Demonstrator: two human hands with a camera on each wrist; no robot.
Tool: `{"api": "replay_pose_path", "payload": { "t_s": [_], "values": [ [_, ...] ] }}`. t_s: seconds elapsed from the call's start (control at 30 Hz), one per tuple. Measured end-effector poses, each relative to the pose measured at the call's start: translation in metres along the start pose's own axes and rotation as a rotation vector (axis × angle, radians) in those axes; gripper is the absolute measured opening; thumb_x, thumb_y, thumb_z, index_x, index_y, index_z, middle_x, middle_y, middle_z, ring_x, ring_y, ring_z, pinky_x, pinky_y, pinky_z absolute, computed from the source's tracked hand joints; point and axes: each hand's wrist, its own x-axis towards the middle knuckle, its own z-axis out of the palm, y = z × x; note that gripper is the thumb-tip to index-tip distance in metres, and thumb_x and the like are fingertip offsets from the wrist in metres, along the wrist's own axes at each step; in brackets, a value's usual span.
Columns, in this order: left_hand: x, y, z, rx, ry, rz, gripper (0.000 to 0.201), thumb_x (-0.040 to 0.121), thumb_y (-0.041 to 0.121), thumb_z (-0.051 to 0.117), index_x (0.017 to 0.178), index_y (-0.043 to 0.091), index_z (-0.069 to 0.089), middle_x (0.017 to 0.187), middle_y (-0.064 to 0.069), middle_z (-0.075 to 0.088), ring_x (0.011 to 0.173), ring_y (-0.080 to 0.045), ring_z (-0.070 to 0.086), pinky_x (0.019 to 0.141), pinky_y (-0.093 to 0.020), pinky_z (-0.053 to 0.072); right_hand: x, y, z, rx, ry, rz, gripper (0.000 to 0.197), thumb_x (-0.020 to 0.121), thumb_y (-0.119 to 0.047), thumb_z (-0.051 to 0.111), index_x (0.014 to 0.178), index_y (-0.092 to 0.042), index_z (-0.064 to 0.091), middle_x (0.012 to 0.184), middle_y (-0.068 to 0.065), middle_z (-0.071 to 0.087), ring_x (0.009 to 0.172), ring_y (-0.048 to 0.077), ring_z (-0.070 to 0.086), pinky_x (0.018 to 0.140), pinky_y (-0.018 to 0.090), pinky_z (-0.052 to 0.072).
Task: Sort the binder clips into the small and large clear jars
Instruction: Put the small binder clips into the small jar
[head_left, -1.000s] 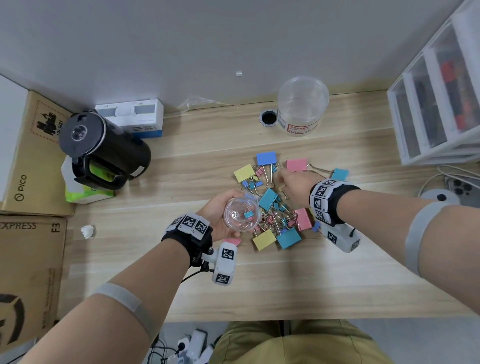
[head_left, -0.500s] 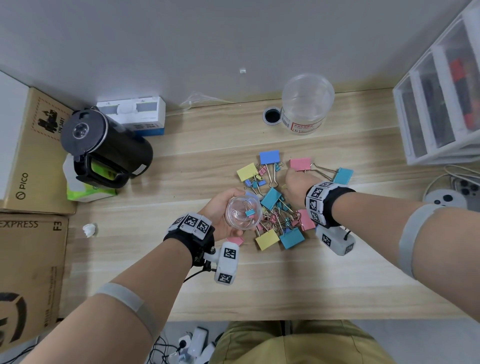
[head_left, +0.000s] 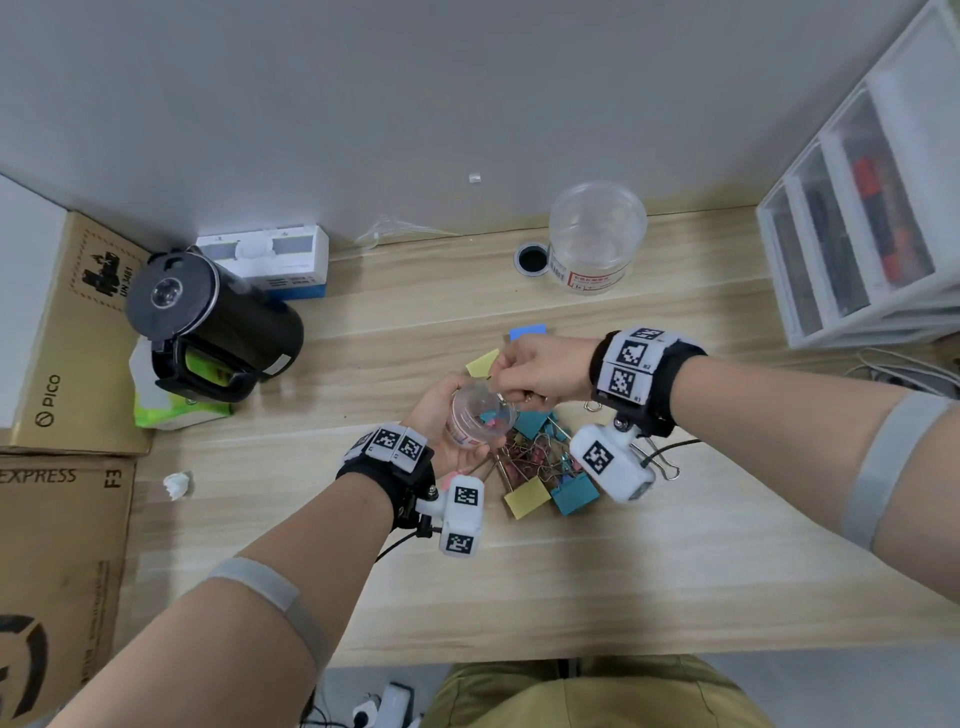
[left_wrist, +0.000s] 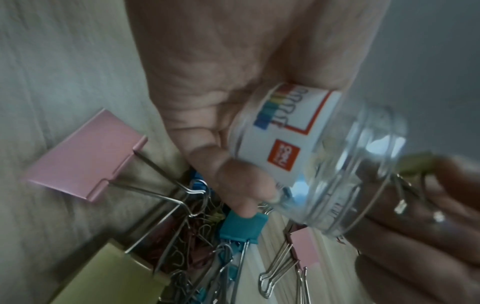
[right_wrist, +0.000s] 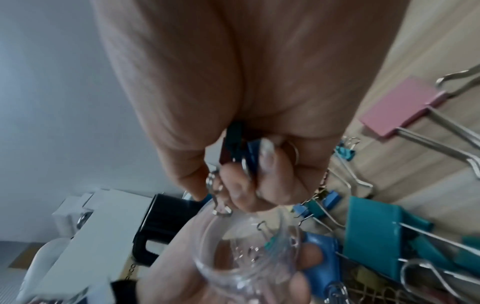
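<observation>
We are early: our left hand (head_left: 441, 423) grips the small jar (head_left: 480, 421), which holds few clips. Our right hand (head_left: 540, 369), fingers clamped on small clips (right_wrist: 240, 144), hovers at its mouth. The pile (head_left: 540, 462) remains at 4 o'clock and the large jar (head_left: 597, 236) at 1 o'clock looks empty.

Two clear jars are showing: one small jar (head_left: 480, 421) and one large jar (head_left: 597, 239). At least six large clips (head_left: 574, 493) are lying on the worktop (head_left: 623, 561): two yellow, two teal, one blue, one pink. The small clips (head_left: 535, 457) are lying too tangled to count. Two cardboard boxes (head_left: 67, 338) and one kettle (head_left: 218, 322) are standing nearby.

Tilted small jar (head_left: 480, 420) over clip pile (head_left: 540, 457)
</observation>
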Motion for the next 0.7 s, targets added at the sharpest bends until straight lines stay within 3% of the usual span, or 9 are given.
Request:
{"api": "replay_pose_path", "payload": {
  "t_s": [0.07,0.17,0.23,0.3,0.37,0.4,0.5,0.57,0.7],
  "values": [
    [0.001,0.002,0.004,0.007,0.024,-0.014,0.046,0.093,0.044,0.050,0.102,0.005,0.071,0.089,-0.013,0.070,0.061,-0.027,0.070,0.044,-0.024,0.051,0.005,-0.006,0.006,-0.050,0.050,0.046,0.017,0.079,-0.026,0.058,0.071,-0.011,0.058,0.062,0.012,0.049,0.058,0.024,0.040,0.049,0.029,0.027],
    [0.002,0.001,0.008,-0.031,0.021,-0.033,0.049,0.095,0.044,0.047,0.101,0.002,0.071,0.088,-0.013,0.068,0.056,-0.025,0.068,0.042,-0.025,0.054,0.008,-0.008,0.012,-0.092,0.170,0.074,0.024,0.084,-0.027,0.061,0.083,-0.004,0.066,0.065,0.010,0.060,0.058,0.024,0.053,0.055,0.032,0.044],
    [0.003,0.000,0.009,-0.082,0.000,-0.026,0.047,0.095,0.043,0.049,0.102,0.002,0.071,0.087,-0.013,0.066,0.055,-0.024,0.066,0.042,-0.026,0.055,0.014,-0.004,0.012,0.008,0.209,0.093,0.024,0.086,-0.021,0.061,0.088,0.002,0.068,0.072,0.014,0.065,0.063,0.025,0.063,0.072,0.036,0.057],
    [0.003,0.000,0.011,-0.111,-0.002,-0.028,0.046,0.095,0.043,0.050,0.101,0.003,0.071,0.085,-0.012,0.067,0.056,-0.023,0.066,0.044,-0.027,0.056,0.011,-0.004,0.013,0.186,0.236,0.118,0.021,0.085,-0.016,0.066,0.091,0.005,0.069,0.081,0.016,0.067,0.079,0.028,0.069,0.087,0.039,0.057],
    [0.003,0.001,0.010,-0.119,0.012,-0.026,0.046,0.094,0.043,0.051,0.097,0.003,0.073,0.085,-0.012,0.070,0.059,-0.023,0.067,0.045,-0.027,0.056,0.006,-0.008,0.010,0.330,0.302,0.146,0.026,0.086,-0.016,0.069,0.103,0.003,0.070,0.088,0.012,0.066,0.087,0.023,0.064,0.085,0.028,0.052],
    [0.003,0.001,0.009,-0.121,0.004,-0.028,0.046,0.093,0.042,0.052,0.095,0.002,0.075,0.087,-0.012,0.070,0.062,-0.024,0.066,0.046,-0.028,0.056,0.004,-0.010,0.007,0.377,0.267,0.124,0.028,0.088,-0.019,0.069,0.109,-0.001,0.069,0.094,0.010,0.066,0.089,0.021,0.060,0.084,0.026,0.048],
    [0.000,0.002,0.008,-0.129,-0.029,-0.024,0.047,0.092,0.041,0.052,0.085,0.004,0.080,0.087,-0.011,0.070,0.069,-0.023,0.063,0.048,-0.029,0.056,0.008,-0.008,0.008,0.506,0.218,0.182,0.029,0.088,-0.012,0.066,0.113,0.001,0.065,0.104,0.015,0.063,0.095,0.026,0.059,0.100,0.040,0.050],
    [-0.002,0.002,0.008,-0.127,-0.024,-0.015,0.051,0.095,0.043,0.049,0.080,0.006,0.081,0.083,-0.010,0.071,0.064,-0.022,0.065,0.048,-0.029,0.056,0.009,-0.012,0.008,0.443,0.150,0.182,0.025,0.089,-0.005,0.060,0.112,0.005,0.061,0.108,0.021,0.062,0.098,0.031,0.062,0.101,0.049,0.050],
    [-0.005,0.002,0.005,-0.110,-0.002,-0.010,0.054,0.095,0.043,0.048,0.079,0.005,0.082,0.082,-0.013,0.074,0.060,-0.026,0.070,0.045,-0.028,0.056,-0.009,-0.024,0.006,0.574,0.005,0.202,0.025,0.097,-0.002,0.041,0.115,0.006,0.056,0.111,0.024,0.063,0.112,0.037,0.061,0.099,0.040,0.050]
  ]
}}
